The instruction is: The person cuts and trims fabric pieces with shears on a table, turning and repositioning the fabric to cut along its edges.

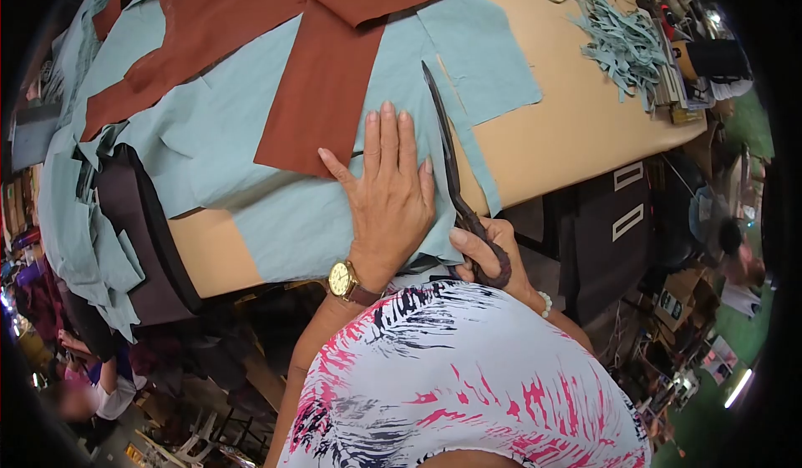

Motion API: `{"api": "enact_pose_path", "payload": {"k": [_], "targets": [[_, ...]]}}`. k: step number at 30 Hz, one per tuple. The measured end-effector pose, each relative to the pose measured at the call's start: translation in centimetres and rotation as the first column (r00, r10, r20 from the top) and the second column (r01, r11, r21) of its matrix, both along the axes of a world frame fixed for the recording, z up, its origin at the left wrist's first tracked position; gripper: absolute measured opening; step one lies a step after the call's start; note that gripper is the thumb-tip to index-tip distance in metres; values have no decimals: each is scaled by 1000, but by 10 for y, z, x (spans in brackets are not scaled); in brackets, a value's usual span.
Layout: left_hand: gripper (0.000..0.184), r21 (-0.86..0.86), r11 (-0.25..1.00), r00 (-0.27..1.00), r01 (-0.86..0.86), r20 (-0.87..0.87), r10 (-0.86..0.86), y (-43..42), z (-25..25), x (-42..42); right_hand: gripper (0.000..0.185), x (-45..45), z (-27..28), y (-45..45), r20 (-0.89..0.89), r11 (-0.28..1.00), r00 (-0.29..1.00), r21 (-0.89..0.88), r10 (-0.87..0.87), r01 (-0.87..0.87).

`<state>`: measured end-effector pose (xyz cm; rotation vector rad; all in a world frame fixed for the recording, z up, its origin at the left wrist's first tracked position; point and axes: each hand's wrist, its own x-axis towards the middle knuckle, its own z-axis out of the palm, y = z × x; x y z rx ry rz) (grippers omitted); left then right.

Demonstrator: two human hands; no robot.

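Light green fabric lies across the table, its near edge by my body. My left hand rests flat on it with the fingers stretched out, the thumb at the lower corner of a rust-brown cloth strip. Large dark scissors are in my right hand, which is wrapped round their handles. Their blades point away from me along the fabric's right side. To the right of the blades runs a narrow green strip, partly parted from the main piece. Further up it meets a wider green section.
The tan table has a heap of thin green scraps at its far right, beside stacked items. More green cloth hangs over the left edge. A dark drawer unit stands below right. Another person is at lower left.
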<state>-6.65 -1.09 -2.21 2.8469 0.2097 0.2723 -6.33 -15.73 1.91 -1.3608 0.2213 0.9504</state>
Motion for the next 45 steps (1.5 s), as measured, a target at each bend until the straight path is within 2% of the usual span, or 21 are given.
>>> {"api": "enact_pose_path", "payload": {"k": [22, 25, 29, 32, 35, 39, 42, 43, 45], "targets": [[50, 18, 1000, 1000, -3, -31, 4, 2, 2, -2, 32, 5, 6, 8, -27, 1000, 1000, 1, 12, -12], [49, -47, 998, 997, 47, 62, -44, 26, 26, 2, 32, 6, 3, 5, -15, 1000, 1000, 24, 18, -18], [44, 79, 993, 956, -86, 288, 59, 97, 38, 28, 33, 7, 0, 1, 12, 998, 1000, 48, 27, -28], [42, 140, 985, 986, -101, 145, 80, 149, 22, 44, 33, 9, -5, -6, 22, 997, 998, 44, 66, -67], [40, 243, 968, 997, -70, 5, 71, 165, 10, 50, 33, 12, -6, -11, 17, 995, 996, 46, 89, -90], [38, 242, 968, 996, -63, 69, 48, 150, -1, 47, 30, 26, 12, -19, -3, 991, 991, -2, 134, -134], [38, 179, 974, 989, -136, 83, 123, 136, 1, 37, 23, 39, 17, -22, -55, 992, 991, -24, 119, -121], [38, 224, 963, 986, -151, 96, 133, 128, 5, 32, 23, 44, 13, -25, -57, 992, 990, -13, 125, -126], [39, 192, 960, 976, -205, 113, 185, 114, 6, 20, 22, 57, 12, -32, -54, 985, 984, -17, 169, -170]]}}
